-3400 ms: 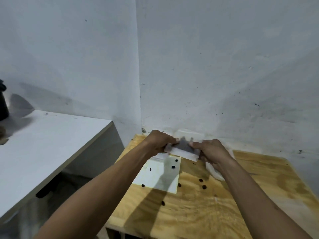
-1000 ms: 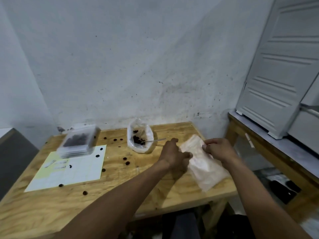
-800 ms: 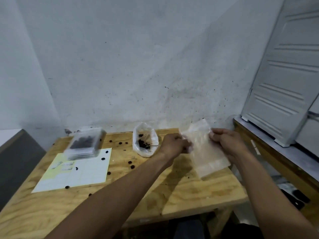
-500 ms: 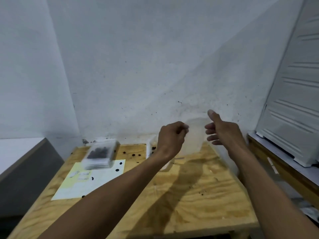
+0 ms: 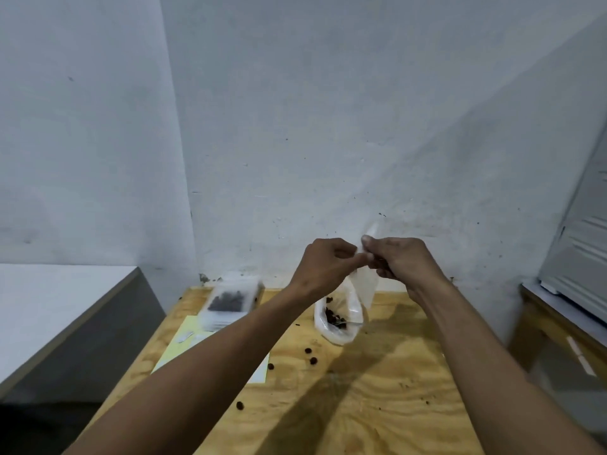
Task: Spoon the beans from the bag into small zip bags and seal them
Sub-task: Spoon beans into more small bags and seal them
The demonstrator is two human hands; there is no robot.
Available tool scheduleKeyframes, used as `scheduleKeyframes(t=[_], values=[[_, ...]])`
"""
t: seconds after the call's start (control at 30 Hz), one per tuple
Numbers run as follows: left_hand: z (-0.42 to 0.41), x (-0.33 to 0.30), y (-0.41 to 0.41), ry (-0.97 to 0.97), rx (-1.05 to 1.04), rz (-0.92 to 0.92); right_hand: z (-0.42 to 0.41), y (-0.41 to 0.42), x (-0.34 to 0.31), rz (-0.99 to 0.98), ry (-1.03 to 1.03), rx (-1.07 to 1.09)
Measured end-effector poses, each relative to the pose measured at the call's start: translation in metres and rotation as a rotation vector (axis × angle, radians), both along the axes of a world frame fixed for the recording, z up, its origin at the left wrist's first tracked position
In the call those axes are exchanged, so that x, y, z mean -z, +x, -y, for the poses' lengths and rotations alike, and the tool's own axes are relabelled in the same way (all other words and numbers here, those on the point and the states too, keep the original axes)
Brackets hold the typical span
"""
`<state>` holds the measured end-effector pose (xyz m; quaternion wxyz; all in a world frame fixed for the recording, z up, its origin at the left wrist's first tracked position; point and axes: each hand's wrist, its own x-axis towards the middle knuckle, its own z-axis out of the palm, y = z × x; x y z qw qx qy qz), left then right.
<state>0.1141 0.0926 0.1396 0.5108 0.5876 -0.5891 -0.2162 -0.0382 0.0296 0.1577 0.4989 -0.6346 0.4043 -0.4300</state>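
Head view: clear, empty zip bag (image 5: 366, 284) pinched between hands.

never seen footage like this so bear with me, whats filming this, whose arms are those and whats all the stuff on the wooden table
There is no machine here. A camera worn on a person's head looks forward and down, so the two bare arms are that person's own.

The left hand and right hand are raised in front of the wall, both pinching the top of a small clear zip bag that hangs between them. It looks empty.

Below, on the wooden table, stands an open plastic bag of dark beans with what looks like a spoon handle sticking out. To its left is a stack of filled zip bags, resting partly on a sheet of paper. Loose beans are scattered about.
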Motion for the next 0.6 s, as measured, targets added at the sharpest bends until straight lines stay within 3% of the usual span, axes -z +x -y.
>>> scheduleKeyframes(t=[0.17,0.23,0.47,0.6], values=[[-0.002,0.0,0.014,0.142,0.089,-0.364,0.001,0.008,0.007,-0.102,-0.087,-0.083],[-0.001,0.004,0.018,0.177,0.034,-0.424,0.003,0.009,0.012,-0.15,-0.089,-0.103],[0.011,0.021,0.024,0.068,-0.353,-0.205,0.004,0.027,0.026,-0.253,-0.06,-0.048],[-0.001,0.019,0.023,0.06,-0.053,-0.066,0.011,0.021,0.022,-0.161,-0.041,-0.003]])
